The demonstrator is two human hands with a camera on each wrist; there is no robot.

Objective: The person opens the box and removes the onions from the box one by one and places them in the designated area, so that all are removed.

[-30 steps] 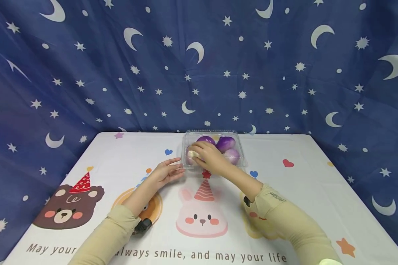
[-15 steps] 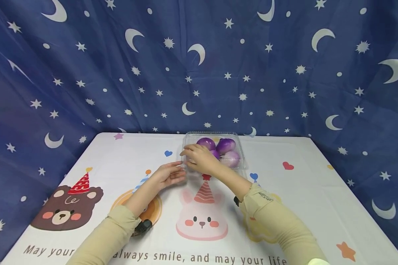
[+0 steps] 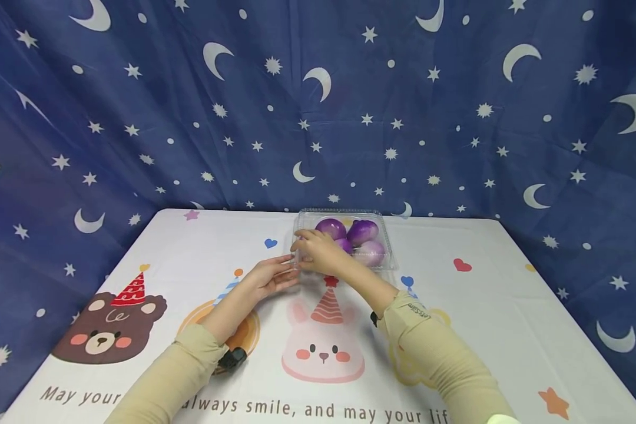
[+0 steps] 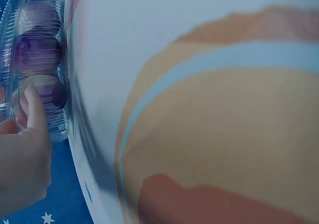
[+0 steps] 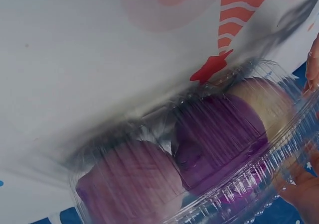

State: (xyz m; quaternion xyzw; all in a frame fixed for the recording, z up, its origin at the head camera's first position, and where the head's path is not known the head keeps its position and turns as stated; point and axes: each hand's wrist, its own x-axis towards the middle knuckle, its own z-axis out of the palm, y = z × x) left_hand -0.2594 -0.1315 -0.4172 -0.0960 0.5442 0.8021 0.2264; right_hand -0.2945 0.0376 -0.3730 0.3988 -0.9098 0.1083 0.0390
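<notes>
A clear plastic clamshell box [image 3: 388,235] stands at the table's far edge and holds several purple and pale onions [image 3: 363,232]. My left hand [image 3: 269,278] is at its front left corner. Fairly straight fingers touch the end wall there; in the left wrist view one finger lies along the plastic beside the nearest onion [image 4: 49,90]. Reaching over from the right, my right hand [image 3: 323,253] holds the box's left end, thumb in front and bent fingers across the rim. It hides part of the left side and the onion under it. Onions press close behind the ribbed wall [image 5: 219,129].
A white tablecloth [image 3: 477,318] printed with cartoon animals, hearts and lettering covers the table. Right behind the box hangs a dark blue curtain [image 3: 445,135] with moons and stars. Both forearms reach in from the front, with a black strap [image 3: 232,358] at the left wrist.
My right hand has shifted left, from over the left onions to the box's left end, uncovering more purple onion. The left hand has edged slightly closer along the corner.
</notes>
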